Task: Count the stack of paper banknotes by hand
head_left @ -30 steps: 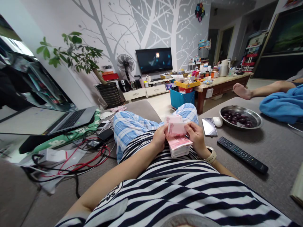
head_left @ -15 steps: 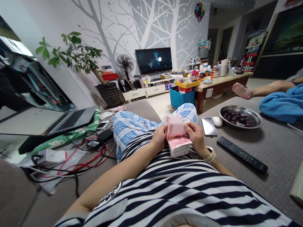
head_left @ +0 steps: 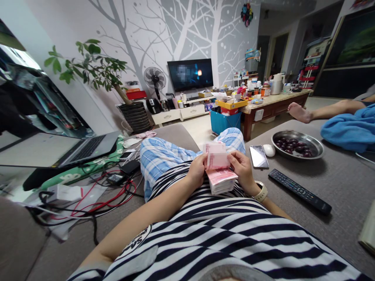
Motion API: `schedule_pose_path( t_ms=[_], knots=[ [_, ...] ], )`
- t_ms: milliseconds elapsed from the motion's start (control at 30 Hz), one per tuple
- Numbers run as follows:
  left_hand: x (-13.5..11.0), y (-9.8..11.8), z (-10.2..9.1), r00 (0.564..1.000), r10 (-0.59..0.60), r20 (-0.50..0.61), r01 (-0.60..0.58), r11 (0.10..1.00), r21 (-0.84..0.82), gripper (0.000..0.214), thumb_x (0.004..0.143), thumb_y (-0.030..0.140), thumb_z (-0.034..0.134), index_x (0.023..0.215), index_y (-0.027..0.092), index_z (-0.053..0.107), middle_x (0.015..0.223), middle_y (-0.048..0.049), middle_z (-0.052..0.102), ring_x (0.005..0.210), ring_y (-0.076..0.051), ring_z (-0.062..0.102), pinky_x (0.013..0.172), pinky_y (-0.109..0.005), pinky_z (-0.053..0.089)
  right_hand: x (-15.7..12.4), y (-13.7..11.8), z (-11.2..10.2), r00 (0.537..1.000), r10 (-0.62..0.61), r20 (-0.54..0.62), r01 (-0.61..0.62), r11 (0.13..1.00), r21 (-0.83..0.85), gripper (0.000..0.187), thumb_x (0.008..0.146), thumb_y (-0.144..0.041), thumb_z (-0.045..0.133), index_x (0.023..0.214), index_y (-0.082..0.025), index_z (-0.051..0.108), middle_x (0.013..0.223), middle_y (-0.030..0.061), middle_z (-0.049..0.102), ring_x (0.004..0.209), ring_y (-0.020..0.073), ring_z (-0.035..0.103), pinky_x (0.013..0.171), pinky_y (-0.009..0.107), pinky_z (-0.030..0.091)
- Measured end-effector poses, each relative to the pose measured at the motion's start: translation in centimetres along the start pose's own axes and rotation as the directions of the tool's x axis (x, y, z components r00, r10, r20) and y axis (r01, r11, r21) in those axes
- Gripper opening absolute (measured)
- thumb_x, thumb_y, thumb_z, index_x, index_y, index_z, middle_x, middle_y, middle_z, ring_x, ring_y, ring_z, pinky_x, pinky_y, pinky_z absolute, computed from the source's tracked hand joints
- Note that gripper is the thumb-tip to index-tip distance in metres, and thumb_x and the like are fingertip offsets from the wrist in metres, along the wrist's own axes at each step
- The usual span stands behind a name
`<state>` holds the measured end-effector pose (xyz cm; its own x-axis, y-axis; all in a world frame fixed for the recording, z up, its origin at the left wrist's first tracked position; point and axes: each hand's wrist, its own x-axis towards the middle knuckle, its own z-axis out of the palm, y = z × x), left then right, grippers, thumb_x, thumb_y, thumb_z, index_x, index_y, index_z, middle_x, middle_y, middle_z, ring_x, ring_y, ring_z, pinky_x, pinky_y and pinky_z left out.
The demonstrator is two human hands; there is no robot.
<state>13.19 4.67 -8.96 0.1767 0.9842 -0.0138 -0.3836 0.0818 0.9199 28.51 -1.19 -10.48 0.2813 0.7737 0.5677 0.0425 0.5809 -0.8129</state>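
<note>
A thick stack of pink banknotes point(head_left: 220, 180) rests on my striped shirt, over my lap. My left hand point(head_left: 198, 171) grips its left side, thumb on the folded-up upper notes point(head_left: 216, 157). My right hand point(head_left: 242, 168), with a pale watch at the wrist, pinches the right edge of those raised notes. Behind the notes rise my knees in blue checked trousers point(head_left: 164, 154).
On the grey sofa to my right lie a phone point(head_left: 259, 156), a white mouse point(head_left: 268, 150), a metal bowl of dark fruit point(head_left: 297, 144) and a black remote point(head_left: 299, 191). Another person's bare foot point(head_left: 299, 112) and a blue blanket point(head_left: 348, 130) lie beyond. A laptop point(head_left: 84, 150) and tangled cables point(head_left: 96, 195) are on my left.
Both hands stay on the banknotes; the raised notes and fingers shift only slightly. The picture on the television changes.
</note>
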Motion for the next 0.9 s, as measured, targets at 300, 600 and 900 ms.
schedule_pose_path(
  t_ms=[300, 600, 900],
  knots=[
    [-0.2, -0.02, 0.01, 1.0, 0.006, 0.008, -0.007, 1.0, 0.015, 0.016, 0.072, 0.034, 0.074, 0.071, 0.018, 0.071, 0.072, -0.0048, 0.075, 0.086, -0.028, 0.074, 0.085, -0.04, 0.059, 0.05, 0.35, -0.04, 1.0, 0.008, 0.005, -0.008, 1.0, 0.006, 0.039, 0.09, -0.056, 0.067, 0.073, -0.022, 0.063, 0.061, -0.0034, 0.047, 0.058, 0.014, 0.041, 0.053, 0.028, 0.032],
    [-0.5, 0.15, 0.24, 1.0, 0.003, 0.019, -0.002, 1.0, -0.008, 0.012, 0.069, 0.031, 0.074, 0.067, 0.02, 0.068, 0.07, -0.0052, 0.073, 0.088, -0.03, 0.074, 0.084, -0.041, 0.06, 0.02, 0.76, -0.06, 1.0, 0.001, 0.016, -0.001, 1.0, 0.024, 0.036, 0.092, -0.052, 0.067, 0.074, -0.021, 0.064, 0.062, -0.004, 0.046, 0.058, 0.0131, 0.039, 0.054, 0.028, 0.033],
    [-0.1, -0.29, -0.09, 1.0, -0.004, 0.007, 0.004, 1.0, -0.002, 0.015, 0.069, 0.033, 0.075, 0.069, 0.019, 0.07, 0.069, -0.0043, 0.073, 0.08, -0.028, 0.073, 0.082, -0.041, 0.059, 0.06, 0.7, 0.0, 1.0, 0.013, 0.005, -0.014, 0.999, 0.03, 0.038, 0.091, -0.056, 0.067, 0.074, -0.021, 0.063, 0.06, -0.0039, 0.044, 0.058, 0.0136, 0.038, 0.052, 0.028, 0.029]
  ],
)
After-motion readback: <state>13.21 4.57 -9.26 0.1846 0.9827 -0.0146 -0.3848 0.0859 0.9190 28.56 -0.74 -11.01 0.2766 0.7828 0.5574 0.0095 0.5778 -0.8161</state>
